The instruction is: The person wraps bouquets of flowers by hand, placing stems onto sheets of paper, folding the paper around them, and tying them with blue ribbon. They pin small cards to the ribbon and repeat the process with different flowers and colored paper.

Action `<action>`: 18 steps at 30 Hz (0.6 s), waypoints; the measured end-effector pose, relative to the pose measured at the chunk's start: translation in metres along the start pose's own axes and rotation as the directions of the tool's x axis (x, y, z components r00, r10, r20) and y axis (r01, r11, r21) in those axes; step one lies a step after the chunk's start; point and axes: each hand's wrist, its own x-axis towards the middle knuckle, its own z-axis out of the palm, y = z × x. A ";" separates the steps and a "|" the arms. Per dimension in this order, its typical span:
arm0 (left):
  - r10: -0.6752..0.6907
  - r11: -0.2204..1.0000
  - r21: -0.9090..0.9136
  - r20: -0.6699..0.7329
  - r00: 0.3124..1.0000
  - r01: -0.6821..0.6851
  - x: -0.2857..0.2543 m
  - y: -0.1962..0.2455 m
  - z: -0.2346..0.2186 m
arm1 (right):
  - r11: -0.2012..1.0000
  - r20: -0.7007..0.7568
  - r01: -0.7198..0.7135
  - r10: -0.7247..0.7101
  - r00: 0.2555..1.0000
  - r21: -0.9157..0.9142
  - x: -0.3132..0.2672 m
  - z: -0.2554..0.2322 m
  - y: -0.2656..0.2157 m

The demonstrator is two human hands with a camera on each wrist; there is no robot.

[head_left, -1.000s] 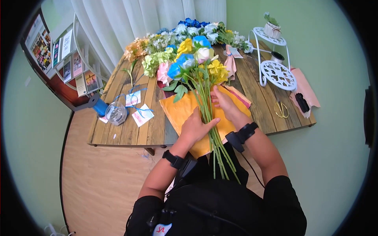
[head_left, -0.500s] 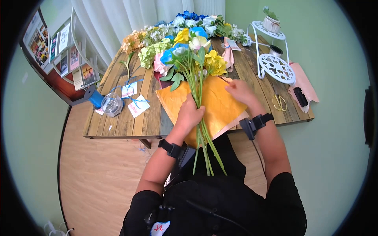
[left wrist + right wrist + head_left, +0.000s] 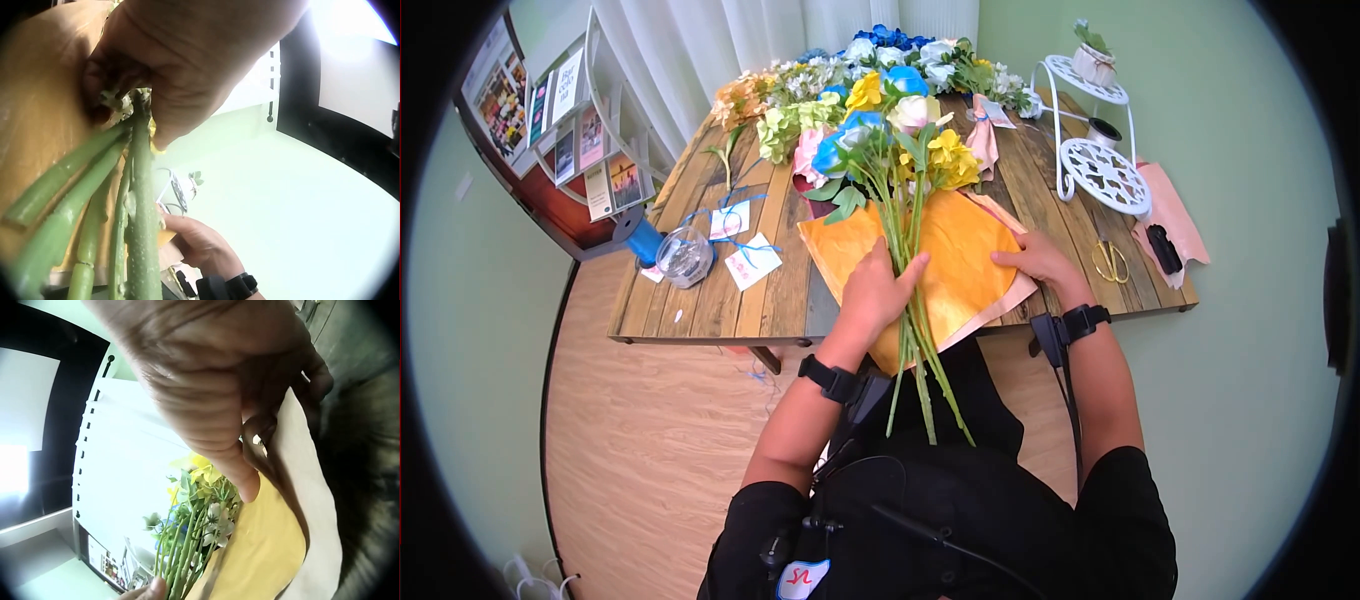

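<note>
My left hand (image 3: 874, 290) grips a bunch of long green stems (image 3: 924, 385), thumb across the front. The stems carry blue and white roses, a pale rose (image 3: 913, 113) and yellow flowers (image 3: 952, 162), which lean away over the table. Beneath the bunch lies orange-yellow wrapping paper (image 3: 965, 245) with a pale pink sheet (image 3: 302, 450) under it. At the paper's right edge, my right hand (image 3: 1045, 262) pinches the sheets, thumb on top and fingers tucked underneath. In the right wrist view the thumb lies over the yellow sheet, while the pale edge rises beside the fingers.
More flowers (image 3: 800, 130) cover the back of the wooden table (image 3: 700, 320). On the left are a blue ribbon spool (image 3: 638, 240), a glass jar (image 3: 685, 258) and small cards (image 3: 753, 262). To the right stand gold-handled scissors (image 3: 1111, 265) and a white tiered stand (image 3: 1105, 175).
My right hand has left the stems, reached the paper's upper right corner, then moved down and right along its edge. My left hand has kept the stems, which shifted slightly left.
</note>
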 end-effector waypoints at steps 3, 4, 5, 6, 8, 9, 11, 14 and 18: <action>-0.004 0.993 0.114 -0.134 0.991 0.020 -0.003 -0.005 -0.018 | 0.996 -0.005 0.075 -0.075 0.997 -0.052 -0.001 -0.001 0.005; 0.047 0.991 0.130 -0.223 0.974 -0.018 0.002 -0.018 -0.019 | 0.996 -0.005 0.076 -0.077 0.997 -0.053 -0.002 -0.001 0.007; 0.047 0.991 0.131 -0.226 0.973 -0.017 0.006 -0.032 -0.023 | 0.998 -0.023 0.051 -0.052 0.998 -0.032 -0.002 -0.001 0.007; 0.130 0.964 0.262 -0.319 0.939 -0.044 0.009 -0.046 -0.030 | 1.000 -0.039 0.028 -0.028 0.999 -0.010 -0.001 0.000 0.007; 0.218 0.917 0.395 -0.400 0.890 -0.047 0.013 -0.064 -0.040 | 0.996 -0.078 0.021 -0.027 0.997 -0.083 -0.015 0.000 -0.017; 0.127 0.932 0.361 -0.399 0.908 0.028 0.015 -0.070 -0.044 | 0.988 -0.121 0.007 -0.026 0.992 -0.155 -0.019 0.001 -0.027; 0.032 0.938 0.328 -0.399 0.916 0.110 0.021 -0.086 -0.047 | 0.994 -0.130 0.070 -0.080 0.988 -0.084 0.000 0.006 -0.003; -0.137 0.985 0.050 -0.334 0.932 0.163 0.030 -0.099 -0.045 | 0.990 -0.151 0.138 -0.134 0.979 0.016 0.003 0.010 -0.005; -0.296 0.940 -0.238 -0.205 0.933 0.246 0.035 -0.101 -0.040 | 0.865 -0.137 0.248 -0.208 0.968 0.436 -0.005 0.018 -0.018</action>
